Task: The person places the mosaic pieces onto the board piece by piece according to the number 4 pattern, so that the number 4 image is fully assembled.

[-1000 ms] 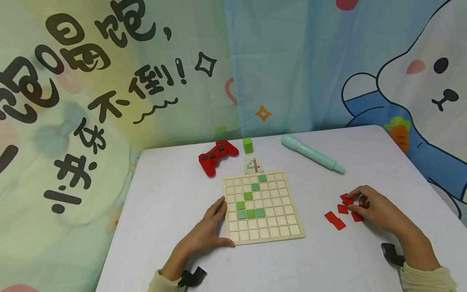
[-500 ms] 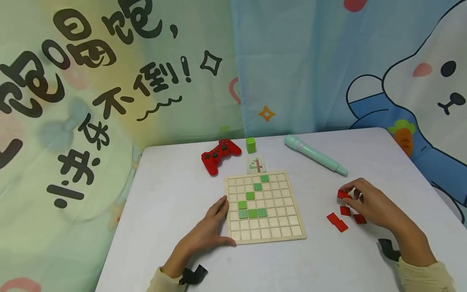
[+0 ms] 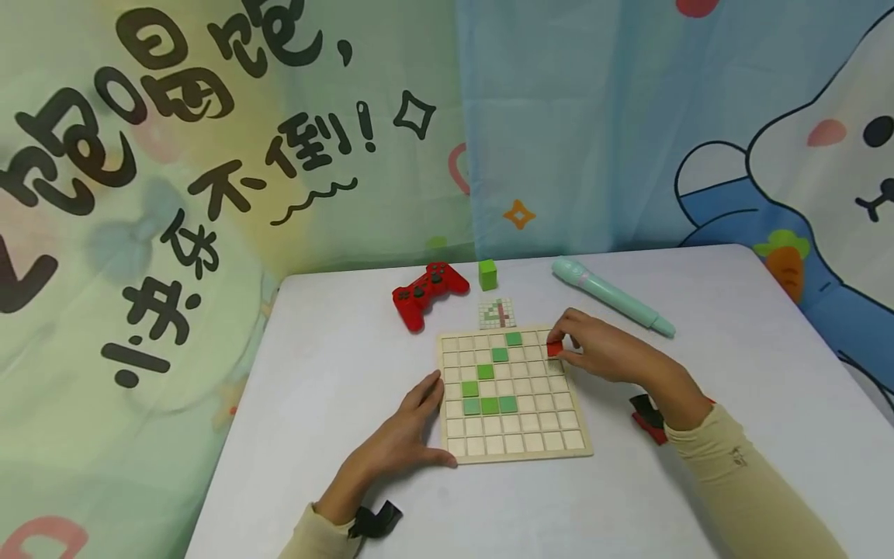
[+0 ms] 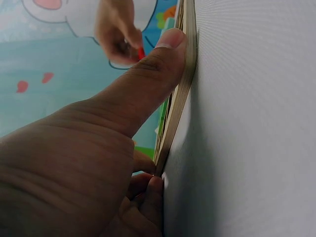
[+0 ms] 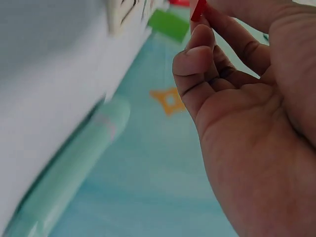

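In the head view a wooden grid board [image 3: 513, 446] lies on the table, with several green square tiles [image 3: 490, 406] in its cells. My left hand [image 3: 398, 435] rests against the board's near left corner, thumb along the near edge and fingers by the left side. Above the board's far right corner, my right hand [image 3: 608, 347] pinches a red square tile [image 3: 555, 348] between thumb and fingers. The right wrist view also catches that red tile [image 5: 198, 10] at the fingertips. More red tiles [image 3: 651, 430] lie right of the board, mostly hidden under the right forearm.
A small printed pattern card [image 3: 497, 314] lies behind the board. Further back are a red game controller [image 3: 430, 293] and a green cube [image 3: 487, 275]. A mint-green microphone-like stick [image 3: 615, 296] lies at the back right, beyond the right hand. A printed curtain hangs behind the table.
My right hand has lifted a red tile from the loose ones and carried it left to the board's far right corner. The left hand stays at the board. The head view has shifted slightly.
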`<state>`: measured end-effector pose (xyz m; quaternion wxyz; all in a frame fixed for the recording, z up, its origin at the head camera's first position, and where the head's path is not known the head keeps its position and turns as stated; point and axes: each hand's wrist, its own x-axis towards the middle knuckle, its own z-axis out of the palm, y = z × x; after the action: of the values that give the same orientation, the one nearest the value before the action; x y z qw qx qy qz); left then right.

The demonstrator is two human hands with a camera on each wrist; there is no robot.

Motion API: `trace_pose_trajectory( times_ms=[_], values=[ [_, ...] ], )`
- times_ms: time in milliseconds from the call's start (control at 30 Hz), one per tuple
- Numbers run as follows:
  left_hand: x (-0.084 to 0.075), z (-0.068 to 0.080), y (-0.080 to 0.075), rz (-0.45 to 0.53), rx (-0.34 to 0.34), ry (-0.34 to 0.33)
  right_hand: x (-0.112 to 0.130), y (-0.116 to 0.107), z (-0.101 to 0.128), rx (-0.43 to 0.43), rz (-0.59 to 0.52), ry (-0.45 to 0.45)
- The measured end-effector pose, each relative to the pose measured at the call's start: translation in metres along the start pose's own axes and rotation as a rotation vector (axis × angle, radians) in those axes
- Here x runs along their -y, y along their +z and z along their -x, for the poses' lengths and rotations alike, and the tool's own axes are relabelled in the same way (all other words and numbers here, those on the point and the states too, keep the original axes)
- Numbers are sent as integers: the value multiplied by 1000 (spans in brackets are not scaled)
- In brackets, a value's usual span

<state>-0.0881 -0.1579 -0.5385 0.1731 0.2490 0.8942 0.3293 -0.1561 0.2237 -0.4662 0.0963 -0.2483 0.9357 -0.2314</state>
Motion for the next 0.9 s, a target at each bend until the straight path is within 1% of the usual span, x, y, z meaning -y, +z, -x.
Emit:
trace_pose_trajectory(
  times_ms=[100,167,233,333,500,700,900],
  values=[
    [-1,-2,0,-7,1,4,5,10,-20,45,-17,-55],
    [-1,-3,1,-17,2,7,7,17,-31,64,-18,-77],
    [-2,-4,1,-27,5,8,7,23,-39,71,-13,-103],
    [-2,-5,1,-33,10,5,7,30,-48,73,-14,-110],
    [-2,-5,1,-32,14,0,7,35,-54,68,-23,-120],
    [-1,-4,0,-28,17,-4,8,40,-58,62,-30,-102],
    [-1,-2,-1,-26,9,-9,11,41,-54,58,-47,-104]
  ],
)
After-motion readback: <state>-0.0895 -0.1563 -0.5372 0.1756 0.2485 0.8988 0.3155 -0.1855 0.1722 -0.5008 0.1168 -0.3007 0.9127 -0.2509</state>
